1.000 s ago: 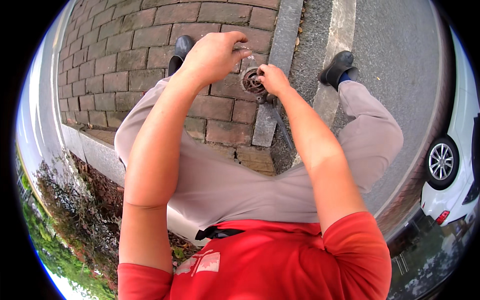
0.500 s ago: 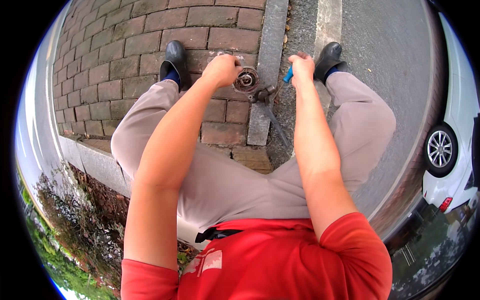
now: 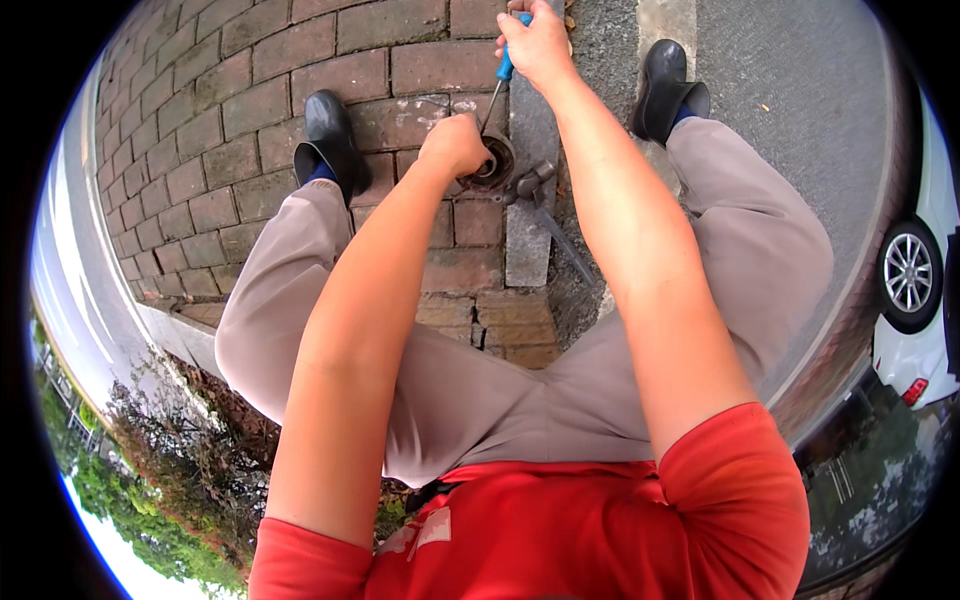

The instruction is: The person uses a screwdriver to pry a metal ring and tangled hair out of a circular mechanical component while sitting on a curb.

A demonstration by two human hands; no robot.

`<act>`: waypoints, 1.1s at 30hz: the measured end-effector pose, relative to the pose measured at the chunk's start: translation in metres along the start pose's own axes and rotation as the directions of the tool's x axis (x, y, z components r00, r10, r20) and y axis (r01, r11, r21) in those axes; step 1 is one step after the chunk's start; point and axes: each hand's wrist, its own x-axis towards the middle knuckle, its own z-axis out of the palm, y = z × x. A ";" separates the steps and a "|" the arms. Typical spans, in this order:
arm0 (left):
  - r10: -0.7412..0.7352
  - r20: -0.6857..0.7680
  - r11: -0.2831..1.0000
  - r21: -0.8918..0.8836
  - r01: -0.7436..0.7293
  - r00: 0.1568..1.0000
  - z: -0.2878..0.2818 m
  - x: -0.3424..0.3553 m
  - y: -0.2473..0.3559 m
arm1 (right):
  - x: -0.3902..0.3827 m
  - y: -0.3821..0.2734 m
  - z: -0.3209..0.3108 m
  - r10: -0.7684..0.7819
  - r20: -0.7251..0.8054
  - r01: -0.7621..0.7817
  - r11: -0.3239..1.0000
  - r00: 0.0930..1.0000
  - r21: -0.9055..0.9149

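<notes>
Up at the top of the view, my right hand [image 3: 538, 45] is closed round the blue handle of a screwdriver [image 3: 505, 67]. Its thin shaft slants down towards a round, rusty metal housing [image 3: 497, 170] lying on the paving. My left hand [image 3: 455, 147] is closed at the left rim of that housing, with its fingertips partly hidden. The shaft's tip reaches down beside those fingers, and I cannot tell exactly what it touches. Just right of the housing lies a hammer [image 3: 530, 186], its head on the kerb stone and its handle slanting down to the right.
Brick paving [image 3: 240, 140] spreads to the left, bordered by a grey kerb stone [image 3: 527, 250]. Asphalt [image 3: 790, 110] with a white painted line lies beyond it. My dark shoes [image 3: 330, 140] stand on either side of the work. A parked white car [image 3: 915, 340] is far right, shrubs [image 3: 180, 450] lower left.
My right hand has moved up and left, bringing the screwdriver from beside the kerb to above the housing, shaft pointing down. My left hand has shifted slightly down at the housing.
</notes>
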 end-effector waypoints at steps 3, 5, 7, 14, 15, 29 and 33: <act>0.102 0.063 0.994 0.031 -0.105 0.993 0.002 0.000 -0.002 | 0.013 0.006 0.008 0.044 0.017 -0.044 0.999 0.999 -0.016; 0.133 0.086 0.991 0.014 -0.135 0.987 -0.002 -0.002 -0.005 | 0.022 -0.001 0.012 0.063 0.000 -0.063 0.996 0.998 -0.060; 0.147 0.068 0.989 0.022 -0.149 0.987 -0.006 -0.007 -0.010 | 0.021 -0.010 0.018 0.092 0.014 -0.090 0.993 0.996 -0.074; 0.215 -0.007 0.976 -0.040 -0.215 0.977 -0.011 -0.010 -0.017 | 0.024 -0.001 0.025 0.136 0.021 -0.134 0.987 0.990 -0.088; 0.211 0.008 0.977 -0.041 -0.211 0.977 -0.011 -0.011 -0.019 | 0.025 -0.001 0.029 0.147 0.024 -0.144 0.984 0.989 -0.100; 0.164 -0.069 0.984 -0.053 -0.167 0.984 -0.003 -0.008 -0.020 | 0.043 0.049 0.066 0.114 0.252 0.083 0.750 0.961 -0.656; 0.177 -0.079 0.983 -0.044 -0.181 0.981 -0.004 -0.006 -0.015 | 0.051 0.082 0.066 0.093 0.273 0.123 0.726 0.957 -0.677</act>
